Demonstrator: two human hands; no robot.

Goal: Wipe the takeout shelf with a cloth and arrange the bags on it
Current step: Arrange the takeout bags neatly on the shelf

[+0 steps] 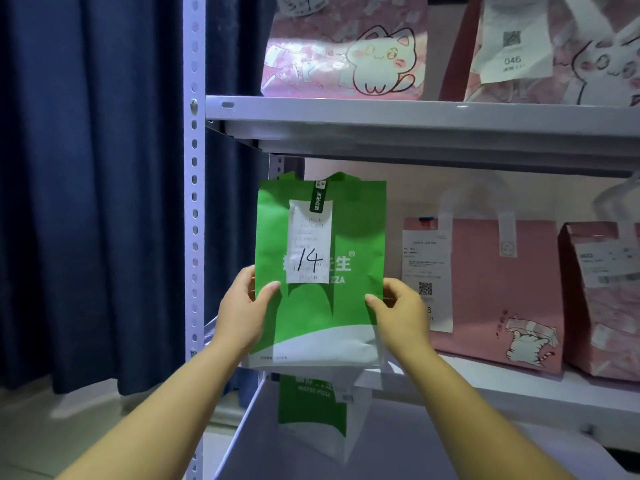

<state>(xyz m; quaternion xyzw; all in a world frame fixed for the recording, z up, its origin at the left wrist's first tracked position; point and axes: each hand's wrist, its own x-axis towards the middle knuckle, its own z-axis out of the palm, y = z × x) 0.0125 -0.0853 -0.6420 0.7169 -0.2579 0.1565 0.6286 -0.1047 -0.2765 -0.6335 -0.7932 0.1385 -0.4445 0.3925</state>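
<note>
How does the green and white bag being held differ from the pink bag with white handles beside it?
The green-and-white fabric bag is gripped at its sides by the left hand and right hand; the pink bag with white handles stands untouched on the shelf. The green bag's receipt bears a handwritten 14; the pink bag's shows a printed QR code. Both are upright with receipts facing out.

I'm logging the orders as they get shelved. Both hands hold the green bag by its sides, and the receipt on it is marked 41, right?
Not quite. The receipt on the green bag reads 14, not 41, as the head view shows. The left hand and right hand do hold it by its sides.
</note>
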